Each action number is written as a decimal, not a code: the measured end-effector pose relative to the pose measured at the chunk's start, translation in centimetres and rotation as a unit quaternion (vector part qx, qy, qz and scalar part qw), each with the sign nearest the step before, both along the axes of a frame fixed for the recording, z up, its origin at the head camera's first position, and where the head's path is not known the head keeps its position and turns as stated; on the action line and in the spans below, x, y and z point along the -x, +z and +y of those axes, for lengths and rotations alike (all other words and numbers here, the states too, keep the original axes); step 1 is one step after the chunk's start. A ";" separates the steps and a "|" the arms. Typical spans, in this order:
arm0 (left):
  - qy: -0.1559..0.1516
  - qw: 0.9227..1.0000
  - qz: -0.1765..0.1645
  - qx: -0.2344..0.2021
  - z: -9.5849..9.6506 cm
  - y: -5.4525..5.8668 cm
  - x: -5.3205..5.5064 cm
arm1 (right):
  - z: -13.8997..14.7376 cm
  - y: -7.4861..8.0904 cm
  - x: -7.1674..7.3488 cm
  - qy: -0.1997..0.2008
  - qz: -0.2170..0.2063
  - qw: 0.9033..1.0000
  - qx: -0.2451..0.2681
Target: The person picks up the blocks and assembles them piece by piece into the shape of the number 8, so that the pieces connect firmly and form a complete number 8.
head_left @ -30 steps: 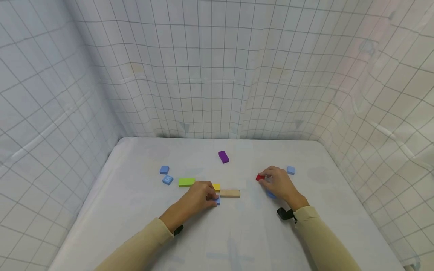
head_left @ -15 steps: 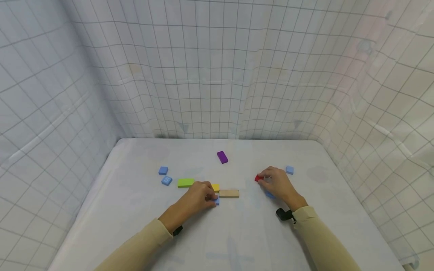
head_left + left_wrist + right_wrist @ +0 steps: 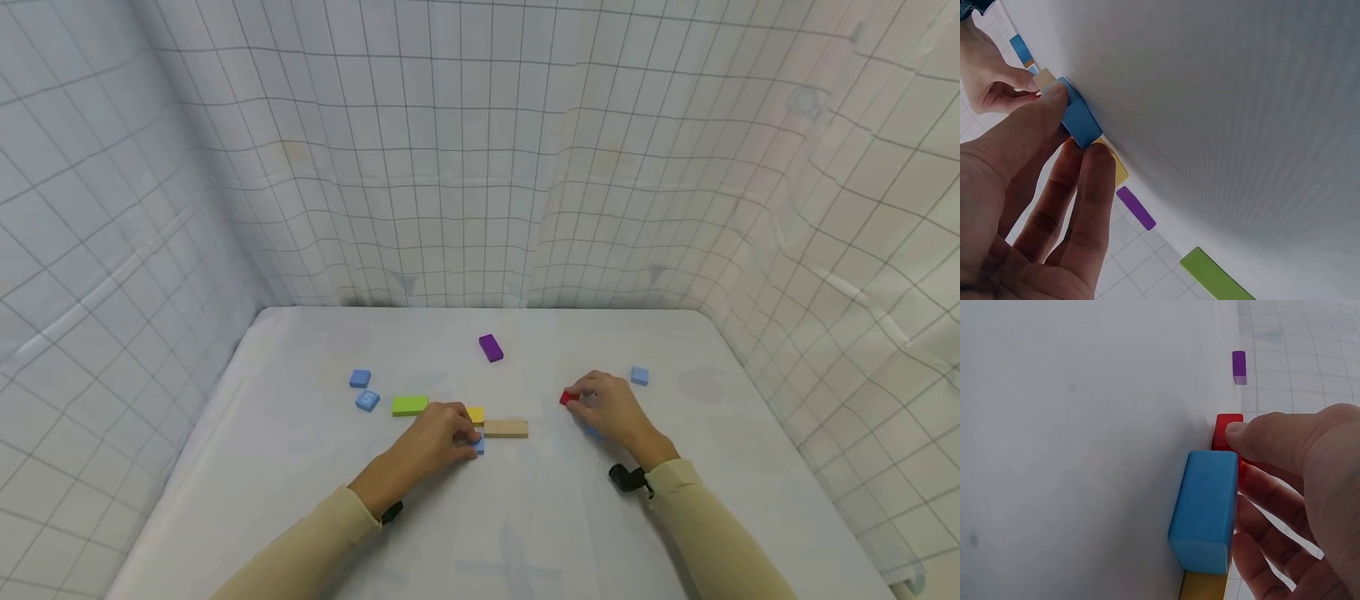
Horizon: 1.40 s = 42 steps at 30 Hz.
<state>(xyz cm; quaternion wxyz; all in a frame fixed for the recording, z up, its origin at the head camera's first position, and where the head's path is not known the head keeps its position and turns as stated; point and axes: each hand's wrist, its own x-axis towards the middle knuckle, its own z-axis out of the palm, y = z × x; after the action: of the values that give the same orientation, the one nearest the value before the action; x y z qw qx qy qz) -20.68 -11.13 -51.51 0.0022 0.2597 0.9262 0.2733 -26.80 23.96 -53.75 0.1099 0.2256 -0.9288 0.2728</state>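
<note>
My left hand (image 3: 438,435) pinches a blue block (image 3: 1082,119) between thumb and fingers, low over the white table. Against that block's far side, in the head view, lies a yellow block (image 3: 476,415), partly hidden by the hand. A plain wooden block (image 3: 506,429) lies just right of them. On the right, my right hand (image 3: 609,407) pinches a small red block (image 3: 567,397) with its thumb and fingertips. Another blue block (image 3: 1207,506) sits beside the right hand, close to the red one, and the hand covers most of it in the head view.
A green block (image 3: 409,406) lies left of my left hand. Two blue blocks (image 3: 367,401) sit farther left, one marked with a digit. Toward the back is a purple block (image 3: 491,347). One more blue block (image 3: 639,376) lies behind my right hand. Gridded white cloth (image 3: 480,167) encloses the table.
My right hand has shifted slightly left and toward me with the red block. The left hand keeps its place on the blue block. The whole head view has drifted a little.
</note>
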 end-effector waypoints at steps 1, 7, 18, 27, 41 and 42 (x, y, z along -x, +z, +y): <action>-0.001 1.000 0.001 0.001 0.0 0.0 0.0 | -0.1 0.0 0.0 0.000 0.002 1.000 -0.002; -0.001 1.000 0.000 0.006 0.0 0.0 -0.1 | -0.4 0.1 -0.3 0.001 -0.015 1.000 -0.009; -0.003 1.000 0.002 0.004 -0.1 0.1 -0.1 | -0.7 0.3 -0.7 0.004 -0.033 0.999 -0.016; -0.005 1.000 -0.003 -0.005 0.0 0.2 -0.2 | -1.1 0.4 -0.9 0.017 -0.031 0.999 -0.012; -0.005 1.000 -0.008 0.000 0.0 0.4 -0.1 | -1.3 0.1 -1.0 0.040 -0.024 0.999 -0.008; -0.005 1.000 -0.009 0.000 0.0 0.4 -0.1 | -1.3 0.1 -1.0 0.041 -0.024 0.999 -0.008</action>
<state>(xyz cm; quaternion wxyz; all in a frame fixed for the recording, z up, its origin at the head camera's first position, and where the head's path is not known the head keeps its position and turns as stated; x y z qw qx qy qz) -20.55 -11.14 -51.13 0.0121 0.2614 0.9249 0.2758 -25.77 22.69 -53.70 0.0744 0.2574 -0.9234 0.2747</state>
